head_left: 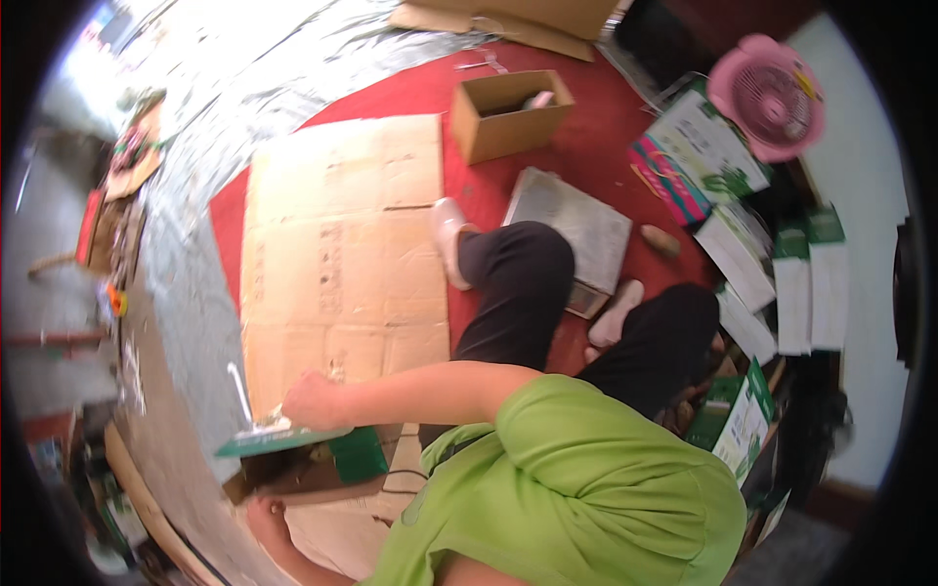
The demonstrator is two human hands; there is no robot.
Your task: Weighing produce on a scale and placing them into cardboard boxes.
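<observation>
My right arm, in a lime-green sleeve, reaches across to the left, and its closed right hand (315, 400) is over the top of a green-and-white carton (358, 455). At that hand are small white pieces too blurred to name, and a curved white strip (235, 381) sticks up beside them. The carton's green top edge juts out to the left, and its inside looks brown. Below it, my left hand (266, 518) is curled close to the carton's near side; what its fingers hold, if anything, cannot be made out.
A flattened cardboard sheet (342, 244) covers the red mat (381, 93). Ahead are an open brown box (508, 132) and a grey-topped block (572, 225) by my feet. Several white-and-green cartons (747, 254) and a pink fan (767, 98) crowd the right. Silvery sheeting (195, 264) borders the left.
</observation>
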